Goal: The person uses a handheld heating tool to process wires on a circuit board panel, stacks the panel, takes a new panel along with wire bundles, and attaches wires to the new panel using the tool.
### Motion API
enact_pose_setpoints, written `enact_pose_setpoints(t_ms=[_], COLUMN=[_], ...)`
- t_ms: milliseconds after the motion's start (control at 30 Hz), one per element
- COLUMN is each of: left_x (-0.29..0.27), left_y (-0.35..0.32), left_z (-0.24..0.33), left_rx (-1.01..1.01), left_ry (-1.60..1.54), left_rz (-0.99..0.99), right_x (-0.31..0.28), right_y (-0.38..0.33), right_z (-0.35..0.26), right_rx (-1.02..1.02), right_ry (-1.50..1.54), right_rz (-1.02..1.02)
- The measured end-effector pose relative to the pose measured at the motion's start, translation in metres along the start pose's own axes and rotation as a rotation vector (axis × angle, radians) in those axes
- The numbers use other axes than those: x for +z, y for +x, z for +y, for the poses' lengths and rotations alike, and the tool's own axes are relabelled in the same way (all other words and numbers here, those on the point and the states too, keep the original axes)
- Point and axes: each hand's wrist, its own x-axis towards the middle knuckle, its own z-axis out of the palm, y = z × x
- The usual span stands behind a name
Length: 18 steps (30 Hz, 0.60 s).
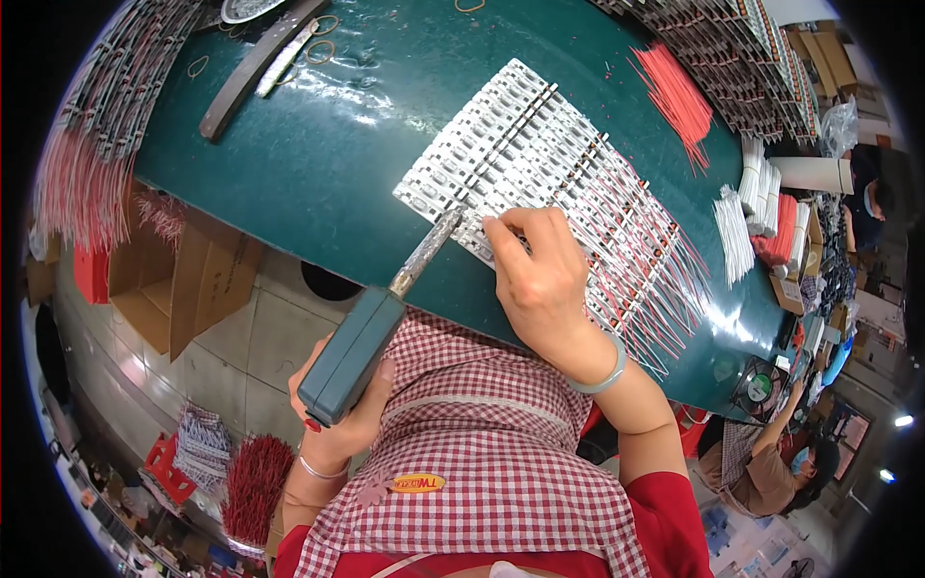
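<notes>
The left hand [352, 400] is closed around the handle of a dark green tool [355, 352], and its metal barrel [426, 253] points up to the near edge of a white panel [482, 140]. This panel, made of many small boards, lies at a slant on the green desk [299, 202]. The tip of the barrel seems to meet the panel, but I cannot tell for sure if it touches. The right hand [542, 275] is bent over the same edge, with thumb and forefinger close together; whether they pinch something thin, I cannot tell. Red and white wires [665, 284] spread from the right part of the panel, near the right forearm [646, 424].

Judging by its form, the tool may be a heated one. If so, the fingertips, which are just beside the tip, could be burned by a small slip of the left hand. The panel could also turn out of place if the barrel presses it sideways, because I see no clamp on it. And the forearm, if it sweeps to the right, could catch the wires and bend or pull them.
</notes>
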Motion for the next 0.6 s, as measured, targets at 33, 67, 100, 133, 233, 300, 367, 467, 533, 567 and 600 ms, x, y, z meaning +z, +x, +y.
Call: enact_pose_setpoints(t_ms=[33, 67, 100, 133, 233, 300, 367, 467, 533, 567, 600], left_x=[-0.0002, -0.0005, -0.0009, -0.0014, -0.0005, -0.0006, -0.0013, -0.0008, -0.0001, -0.0001, -0.0002], left_y=[-0.0006, -0.001, -0.0013, -0.0014, -0.0035, -0.0041, -0.0036, -0.0037, -0.003, -0.0028, -0.0032], left_z=[0.0, -0.0001, 0.0003, 0.0006, -0.0023, -0.0036, -0.0041, -0.0034, -0.0026, -0.0025, -0.0025], left_rx=[-0.01, -0.02, -0.02, -0.017, -0.008, -0.002, 0.028, -0.022, -0.042, -0.063, -0.062], left_ry=[-0.006, -0.013, -0.013, -0.006, -0.005, -0.011, 0.014, -0.013, -0.024, -0.034, -0.034], left_rz=[-0.002, -0.004, -0.003, -0.011, -0.012, -0.005, -0.026, -0.044, -0.049, -0.054, -0.054], right_x=[-0.0005, -0.001, -0.0023, -0.0029, -0.0008, 0.0007, 0.0019, 0.0033, 0.0033, 0.0036, 0.0036], right_y=[0.0009, 0.0002, -0.0015, -0.0027, -0.0051, -0.0055, -0.0053, -0.0047, -0.0041, -0.0041, -0.0046], right_z=[-0.0011, -0.0027, -0.0051, -0.0067, -0.0077, -0.0077, -0.0078, -0.0081, -0.0083, -0.0084, -0.0085], right_rx=[-0.001, -0.002, 0.011, 0.025, 0.035, 0.032, 0.03, 0.023, 0.018, 0.018, 0.018], right_ry=[-0.011, -0.01, 0.006, 0.023, 0.043, 0.034, 0.025, 0.015, 0.01, 0.01, 0.009], right_rz=[0.024, 0.024, 0.021, 0.018, 0.005, 0.005, 0.005, 0.011, 0.007, 0.008, 0.009])
